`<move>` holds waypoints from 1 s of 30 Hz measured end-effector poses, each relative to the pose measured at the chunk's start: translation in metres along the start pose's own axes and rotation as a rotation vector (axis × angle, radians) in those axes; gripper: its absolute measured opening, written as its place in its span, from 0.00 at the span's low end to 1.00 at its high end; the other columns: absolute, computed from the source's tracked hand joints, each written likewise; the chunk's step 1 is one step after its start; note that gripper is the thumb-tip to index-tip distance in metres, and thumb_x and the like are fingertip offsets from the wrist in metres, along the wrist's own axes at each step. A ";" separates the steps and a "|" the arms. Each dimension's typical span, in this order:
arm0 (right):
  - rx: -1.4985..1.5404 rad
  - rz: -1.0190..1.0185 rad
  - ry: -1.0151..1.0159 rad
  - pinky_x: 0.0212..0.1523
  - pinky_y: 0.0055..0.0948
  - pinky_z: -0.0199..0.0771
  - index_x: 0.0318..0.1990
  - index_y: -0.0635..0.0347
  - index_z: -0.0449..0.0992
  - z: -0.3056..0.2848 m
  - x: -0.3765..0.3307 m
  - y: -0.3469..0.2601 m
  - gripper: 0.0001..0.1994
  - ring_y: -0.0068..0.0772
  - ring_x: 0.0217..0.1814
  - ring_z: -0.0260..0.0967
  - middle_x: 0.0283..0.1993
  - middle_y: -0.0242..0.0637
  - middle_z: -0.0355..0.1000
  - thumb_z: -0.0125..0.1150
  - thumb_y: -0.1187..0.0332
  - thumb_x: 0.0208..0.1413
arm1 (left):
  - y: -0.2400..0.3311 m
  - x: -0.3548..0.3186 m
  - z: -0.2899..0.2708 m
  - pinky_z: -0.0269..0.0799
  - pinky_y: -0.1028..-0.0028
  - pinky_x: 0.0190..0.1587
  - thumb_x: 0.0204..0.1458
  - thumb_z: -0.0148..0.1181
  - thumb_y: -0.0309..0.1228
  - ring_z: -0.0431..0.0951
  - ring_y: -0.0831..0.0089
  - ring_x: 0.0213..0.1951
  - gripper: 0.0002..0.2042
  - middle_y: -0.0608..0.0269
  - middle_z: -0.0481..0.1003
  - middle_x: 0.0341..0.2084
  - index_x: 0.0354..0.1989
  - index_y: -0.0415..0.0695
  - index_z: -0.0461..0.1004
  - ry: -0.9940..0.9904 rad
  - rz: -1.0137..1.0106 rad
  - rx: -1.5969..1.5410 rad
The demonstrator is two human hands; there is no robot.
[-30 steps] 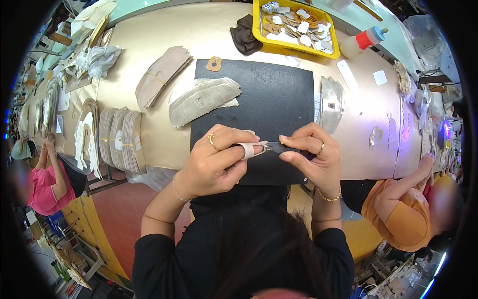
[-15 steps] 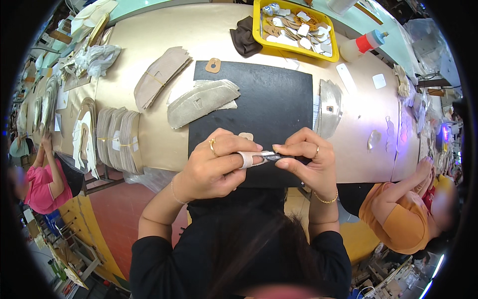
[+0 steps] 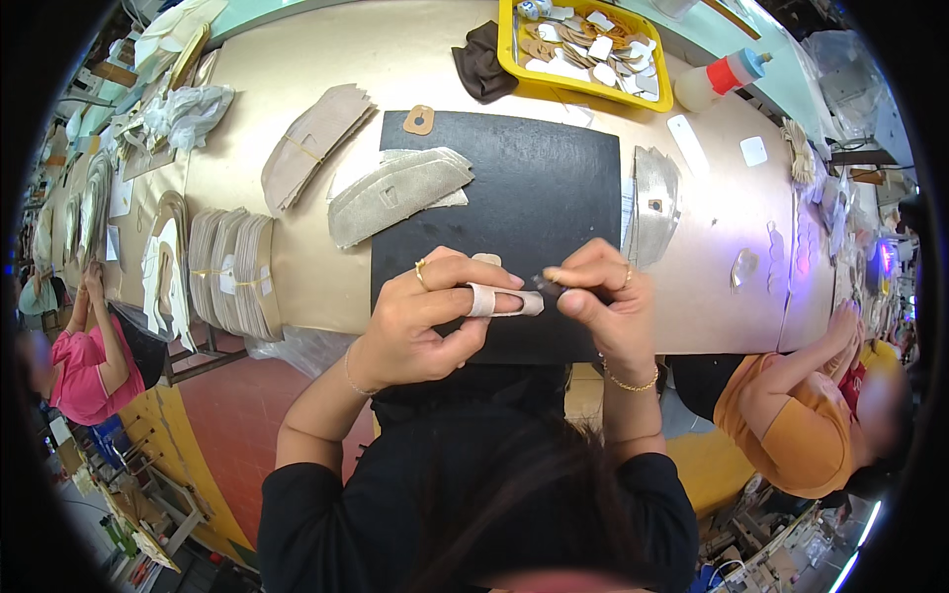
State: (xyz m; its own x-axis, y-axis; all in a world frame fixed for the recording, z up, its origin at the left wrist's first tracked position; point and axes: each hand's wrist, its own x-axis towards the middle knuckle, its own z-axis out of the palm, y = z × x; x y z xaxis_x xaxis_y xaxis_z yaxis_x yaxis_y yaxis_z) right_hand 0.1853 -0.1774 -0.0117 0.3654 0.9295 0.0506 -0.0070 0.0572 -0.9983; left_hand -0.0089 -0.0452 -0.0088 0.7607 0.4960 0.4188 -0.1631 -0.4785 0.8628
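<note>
Black mat (image 3: pixel 554 178) lies bare beyond left hand (image 3: pixel 425 321) and right hand (image 3: pixel 603 306).

Work surface: long tan table (image 3: pixel 415 59), edges bowed by the lens.
Far edge: pale green strip (image 3: pixel 297 15).
Floor: red and yellow painted areas (image 3: pixel 227 435) below the table's near side.
Light: small violet glow (image 3: pixel 883 259) at the right.
Left margin: cluttered shelving, blurred.

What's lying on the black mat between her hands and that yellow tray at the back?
In the head view, only bare black mat lies between the hands and the yellow tray; a grey fabric piece overlaps its left edge.
</note>
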 end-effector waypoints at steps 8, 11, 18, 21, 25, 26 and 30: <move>-0.946 0.002 0.292 0.44 0.28 0.72 0.51 0.62 0.82 -0.015 0.031 0.051 0.17 0.37 0.43 0.73 0.46 0.40 0.74 0.72 0.69 0.54 | 0.004 -0.005 0.001 0.75 0.69 0.51 0.54 0.62 0.24 0.81 0.65 0.46 0.10 0.56 0.81 0.46 0.43 0.40 0.84 -0.028 -0.276 -0.239; -1.295 -0.114 0.281 0.59 0.37 0.70 0.61 0.57 0.77 -0.013 0.026 0.057 0.24 0.45 0.60 0.70 0.60 0.44 0.72 0.71 0.68 0.55 | 0.006 -0.006 0.002 0.73 0.69 0.53 0.56 0.60 0.26 0.79 0.68 0.49 0.11 0.56 0.79 0.48 0.45 0.40 0.83 0.015 -0.355 -0.278; -0.602 -0.256 -0.067 0.66 0.43 0.66 0.63 0.46 0.75 0.001 -0.002 0.011 0.33 0.49 0.69 0.62 0.68 0.42 0.64 0.74 0.76 0.46 | -0.002 -0.003 0.005 0.68 0.74 0.56 0.63 0.54 0.27 0.74 0.71 0.53 0.11 0.56 0.73 0.50 0.46 0.32 0.79 0.089 -0.642 -0.558; -0.695 -0.303 -0.117 0.63 0.43 0.68 0.62 0.42 0.76 0.010 -0.001 0.009 0.36 0.48 0.66 0.64 0.68 0.40 0.64 0.77 0.75 0.39 | -0.009 -0.005 0.006 0.68 0.75 0.55 0.64 0.53 0.25 0.74 0.73 0.50 0.11 0.60 0.75 0.46 0.49 0.32 0.77 0.030 -0.579 -0.443; -0.371 -0.204 0.035 0.43 0.30 0.76 0.49 0.58 0.82 0.014 -0.005 0.026 0.18 0.33 0.44 0.75 0.47 0.37 0.78 0.74 0.76 0.49 | -0.016 -0.015 0.001 0.69 0.76 0.52 0.62 0.57 0.22 0.75 0.75 0.46 0.10 0.63 0.76 0.41 0.51 0.33 0.74 -0.110 -0.550 -0.175; -0.246 -0.214 0.073 0.42 0.28 0.76 0.50 0.62 0.80 0.013 -0.004 0.032 0.17 0.29 0.41 0.76 0.44 0.38 0.79 0.73 0.77 0.52 | -0.017 -0.018 -0.002 0.70 0.76 0.50 0.62 0.59 0.21 0.75 0.76 0.45 0.11 0.63 0.76 0.40 0.51 0.33 0.73 -0.108 -0.554 -0.196; 0.213 0.179 0.090 0.47 0.23 0.75 0.64 0.63 0.68 0.011 -0.017 0.046 0.26 0.23 0.43 0.76 0.43 0.39 0.78 0.68 0.76 0.59 | -0.020 -0.028 -0.007 0.73 0.78 0.44 0.59 0.65 0.23 0.77 0.80 0.42 0.10 0.63 0.77 0.40 0.45 0.37 0.73 -0.027 -0.855 -0.438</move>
State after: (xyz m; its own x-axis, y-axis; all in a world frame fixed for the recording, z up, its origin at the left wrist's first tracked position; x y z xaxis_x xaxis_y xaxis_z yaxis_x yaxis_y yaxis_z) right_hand 0.1680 -0.1864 -0.0580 0.4222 0.8960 -0.1379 -0.2704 -0.0207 -0.9625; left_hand -0.0308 -0.0445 -0.0360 0.7446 0.5322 -0.4028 0.2369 0.3534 0.9050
